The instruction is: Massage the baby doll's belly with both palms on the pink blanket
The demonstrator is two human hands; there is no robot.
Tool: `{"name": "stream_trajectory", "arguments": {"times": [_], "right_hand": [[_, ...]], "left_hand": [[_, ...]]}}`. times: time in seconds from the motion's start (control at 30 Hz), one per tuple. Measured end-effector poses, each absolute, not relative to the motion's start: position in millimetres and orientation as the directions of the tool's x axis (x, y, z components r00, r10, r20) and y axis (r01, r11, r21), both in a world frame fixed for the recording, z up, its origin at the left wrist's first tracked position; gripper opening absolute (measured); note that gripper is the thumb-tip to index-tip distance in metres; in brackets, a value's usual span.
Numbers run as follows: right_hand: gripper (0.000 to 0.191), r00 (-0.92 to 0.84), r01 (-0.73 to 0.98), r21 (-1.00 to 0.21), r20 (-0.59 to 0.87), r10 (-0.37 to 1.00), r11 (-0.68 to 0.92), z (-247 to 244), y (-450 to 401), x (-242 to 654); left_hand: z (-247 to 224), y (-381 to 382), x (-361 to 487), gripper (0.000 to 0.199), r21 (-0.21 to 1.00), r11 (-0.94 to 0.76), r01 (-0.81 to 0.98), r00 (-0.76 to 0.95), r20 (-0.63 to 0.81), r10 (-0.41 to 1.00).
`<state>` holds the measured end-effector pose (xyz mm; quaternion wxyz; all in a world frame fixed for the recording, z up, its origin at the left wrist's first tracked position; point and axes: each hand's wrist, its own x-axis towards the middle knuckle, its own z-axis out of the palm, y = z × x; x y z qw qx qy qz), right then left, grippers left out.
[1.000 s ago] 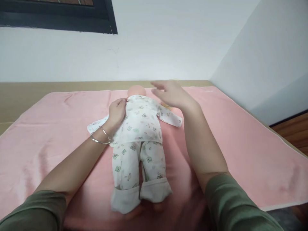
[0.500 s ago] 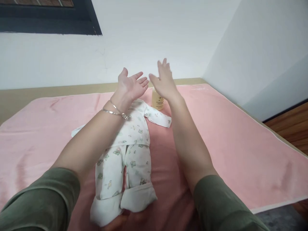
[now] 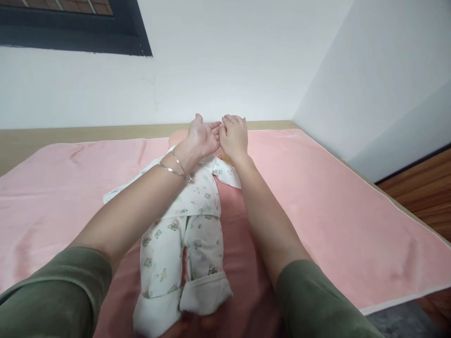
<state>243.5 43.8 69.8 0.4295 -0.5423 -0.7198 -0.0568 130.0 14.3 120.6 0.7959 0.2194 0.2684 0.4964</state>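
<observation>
A doll in a white printed top and matching trousers lies on its back, with the trouser cuffs turned up. Over its chest and head, my left hand is palm up with fingers stretched out and nothing in it. Beside those fingertips, my right hand curls over the top of a yellowish bottle, its back towards me. Most of the bottle is hidden behind that hand and wrist, as are its top and the exact grip. My left forearm covers part of the doll's head and arm.
A pink cloth covers the surface under the doll. Its pale wooden edge meets a white wall at the back. A dark-framed window is at upper left, and wood-grain panelling stands at right.
My right hand has come down and left, and its fingers have curled over the bottle's top. My left hand has shifted slightly right and down, close to it. The doll stays put.
</observation>
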Motion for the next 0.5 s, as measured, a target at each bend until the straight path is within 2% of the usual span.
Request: {"name": "stream_trajectory", "arguments": {"times": [0.17, 0.33, 0.5], "right_hand": [[0.037, -0.026, 0.843, -0.361, 0.714, 0.7, 0.399, 61.8, 53.7, 240.6], [0.036, -0.051, 0.872, -0.308, 0.717, 0.695, 0.382, 60.7, 55.0, 243.1], [0.04, -0.053, 0.887, -0.305, 0.679, 0.732, 0.347, 61.9, 57.4, 246.3]], "left_hand": [[137.5, -38.5, 89.0, 0.075, 0.63, 0.356, -0.69, 0.278, -0.224, 0.934], [167.3, -86.9, 39.7, 0.07, 0.566, 0.379, -0.732, 0.3, -0.232, 0.925], [180.6, -113.1, 15.0, 0.066, 0.488, 0.425, -0.762, 0.341, -0.255, 0.905]]}}
